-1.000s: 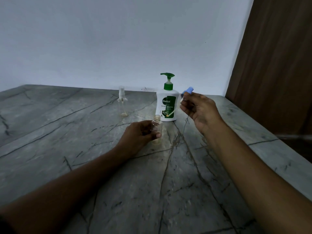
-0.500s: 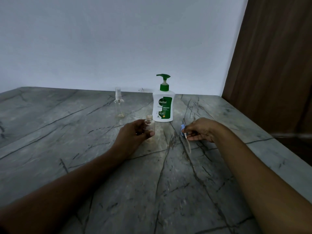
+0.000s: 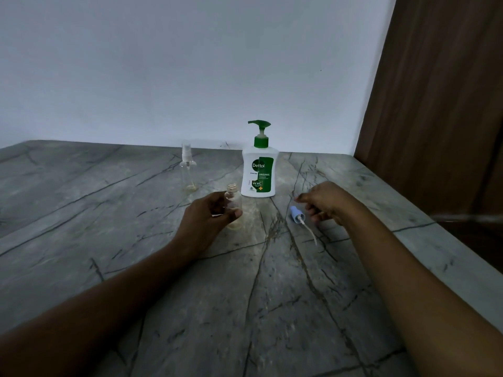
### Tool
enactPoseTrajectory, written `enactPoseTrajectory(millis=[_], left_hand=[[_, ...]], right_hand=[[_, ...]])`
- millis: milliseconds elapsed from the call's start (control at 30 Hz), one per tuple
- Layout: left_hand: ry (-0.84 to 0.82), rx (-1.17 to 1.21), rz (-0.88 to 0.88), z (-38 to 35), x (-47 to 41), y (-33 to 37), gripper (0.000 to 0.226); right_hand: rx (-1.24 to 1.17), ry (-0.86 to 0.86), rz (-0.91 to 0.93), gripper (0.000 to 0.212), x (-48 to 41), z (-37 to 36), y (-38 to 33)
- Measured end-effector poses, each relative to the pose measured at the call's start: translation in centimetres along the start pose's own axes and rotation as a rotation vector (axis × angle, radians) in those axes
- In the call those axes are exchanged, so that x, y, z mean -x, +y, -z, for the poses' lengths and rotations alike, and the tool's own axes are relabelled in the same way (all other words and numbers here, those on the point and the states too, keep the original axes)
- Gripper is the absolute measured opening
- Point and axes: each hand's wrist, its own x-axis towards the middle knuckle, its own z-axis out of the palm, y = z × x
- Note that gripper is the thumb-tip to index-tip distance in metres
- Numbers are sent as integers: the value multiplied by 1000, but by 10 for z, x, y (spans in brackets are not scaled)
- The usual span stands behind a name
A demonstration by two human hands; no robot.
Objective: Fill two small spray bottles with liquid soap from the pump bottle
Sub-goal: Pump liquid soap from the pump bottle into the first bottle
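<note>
My left hand [image 3: 208, 219] grips a small clear bottle [image 3: 234, 204] that stands upright on the marble table [image 3: 163, 281], its neck uncapped. Its blue spray cap [image 3: 295, 213] lies on the table with its white dip tube trailing toward me. Just right of the cap hovers my right hand [image 3: 324, 204], fingers apart and holding nothing. The white Dettol pump bottle [image 3: 260, 170] with a green pump stands right behind the small bottle. A second clear spray bottle [image 3: 187, 170], capped, stands farther left with a little yellowish liquid at its bottom.
A white wall runs behind the table. A brown wooden panel [image 3: 435, 104] rises at the right, beyond the table's right edge.
My right hand brought the blue spray cap down from the air, laid it on the table and let go. My left hand stayed on the small bottle.
</note>
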Motion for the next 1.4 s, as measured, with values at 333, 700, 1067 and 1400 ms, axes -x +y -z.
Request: enactPoseTrajectory(millis=[333,700,1067,1400], left_hand=[[20,28,11,-1,0,0,42],[13,25,18,0,3,1,41],[12,29,16,0,3,2,40],[11,26,26,1,2,1,39]], right_hand=[[76,160,212,19,-32,4,-25],[418,-42,-34,34,-16,-2,0],[340,-49,-44,42,-17,-1,2],[275,-65,-46,51,-13,4,3]])
